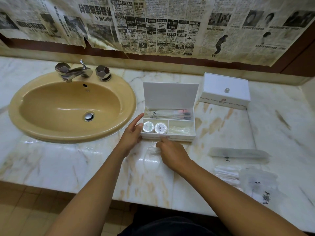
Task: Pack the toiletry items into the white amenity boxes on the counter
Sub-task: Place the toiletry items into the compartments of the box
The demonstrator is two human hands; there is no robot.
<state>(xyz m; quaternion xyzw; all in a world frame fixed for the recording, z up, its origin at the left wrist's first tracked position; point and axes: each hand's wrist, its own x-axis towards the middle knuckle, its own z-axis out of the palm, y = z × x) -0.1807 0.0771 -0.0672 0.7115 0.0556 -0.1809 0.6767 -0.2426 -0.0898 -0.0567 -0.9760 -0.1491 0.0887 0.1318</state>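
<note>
So, centre of the frame: open white amenity box (167, 133) on the marble counter (68, 164), lid (170, 96) standing up at the back, long axis running left-right across the frame, printed front wall facing the bottom edge. Split into three: one long back compartment across the full width, holding clear-wrapped items (170, 113) lying lengthwise left to right, dark tips toward the right end; front-left compartment with two round white wrapped soaps (154, 127) side by side, flat faces up; front-right compartment with something clear and crinkly (180, 129), can't tell what.

Left hand (133, 133) flat against the box's left end, index finger straight and pointing up-right along the wall, other fingers relaxed, nothing gripped. Right hand (172, 152) just below the front wall, fingers curled and pinching a clear plastic packet (151, 149) that sits on the counter, fanning out to the left of the knuckles. Packet's own long axis hard to call, too see-through.

Upper right: second white amenity box (225, 91), lid shut with a small clear knob on top, long axis also roughly left-right, tilted a bit clockwise. Lower right: more packets on the counter, one long sleeve (238, 153) lying left-right, a few flatter pouches (255, 181) below it.

Left side: tan sink (34, 126) with chrome tap (75, 73). Top: old newspaper (162, 28) pasted across the wall.
</note>
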